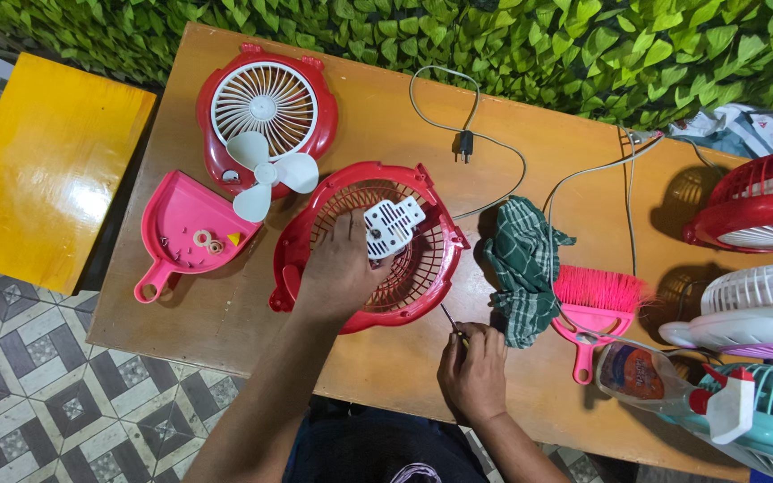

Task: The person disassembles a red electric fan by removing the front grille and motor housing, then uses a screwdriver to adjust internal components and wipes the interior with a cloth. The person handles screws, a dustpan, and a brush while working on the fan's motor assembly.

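Red fan grille, round, basket-shaped, thin ribbed bars, lies open side up on the wooden worktop, near its front edge. Inside the grille sits a small white motor housing, boxy with slots, tilted.

Left hand reaches into the grille, fingers curled around the motor housing's left side, gripping it. Right hand rests on the worktop just right of the grille, clenched around a screwdriver; thin dark shaft sticks out towards the grille rim, tip close to it, contact not clear.

Left of the grille: pink dustpan holding a few small washers and screws, white three-blade propeller lying partly on the dustpan, and behind it a red fan body with white front guard. Right of the grille: green checked cloth, pink hand brush, spray bottle lying on its side, more fans at the far right edge. Black plug and grey cord lie behind the grille.
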